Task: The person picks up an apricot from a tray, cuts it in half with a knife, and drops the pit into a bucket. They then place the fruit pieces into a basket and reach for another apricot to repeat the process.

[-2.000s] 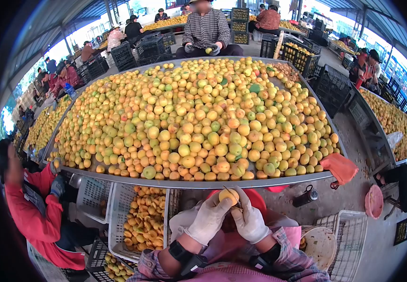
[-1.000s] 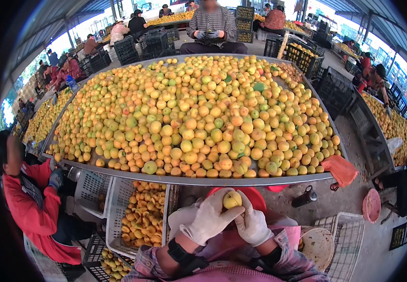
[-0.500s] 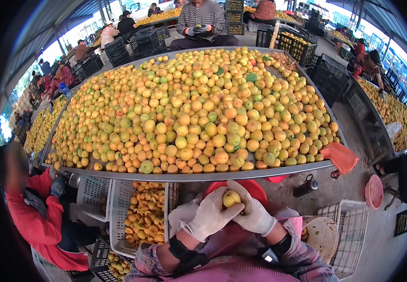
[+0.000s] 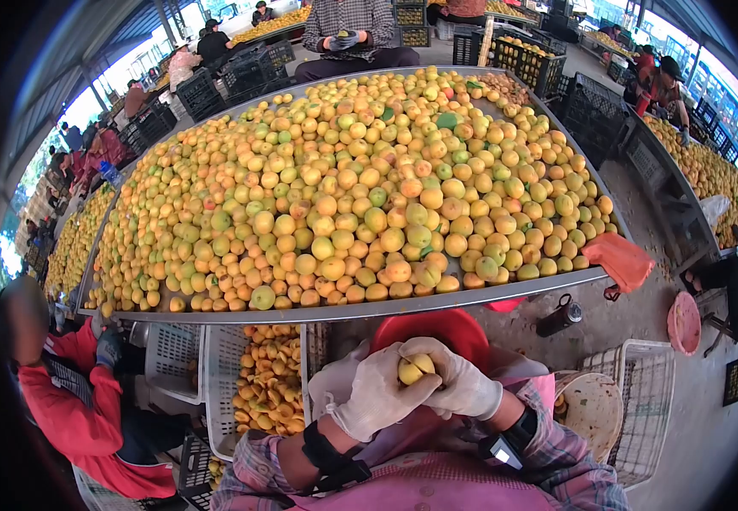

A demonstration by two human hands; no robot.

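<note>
- A co-worker in a red jacket [image 4: 80, 426] is sitting at the far left, with one gloved hand raised near the table's edge.
- A white crate [image 4: 216, 375] is standing under the table, filled with cut fruit pieces.
- The left hand [image 4: 376, 399], in a white glove, is clasping an apricot [image 4: 414, 368] from the left, with its fingers wrapping under and around the fruit.
- The apricot is being held between both gloved hands above the lap, just below the table rim and in front of a red basin [image 4: 437, 328].
- The right hand [image 4: 464, 387], also gloved, is gripping the same apricot from the right, its fingers curling over the top.
- The long metal table [image 4: 369, 308] is carrying a heap of yellow and green fruit.
- A black bottle [image 4: 560, 317] is lying on the ground to the right, with an orange cloth [image 4: 620, 260] hanging off the table corner above it.
- A white basket [image 4: 641, 400] is standing at the far right.
</note>
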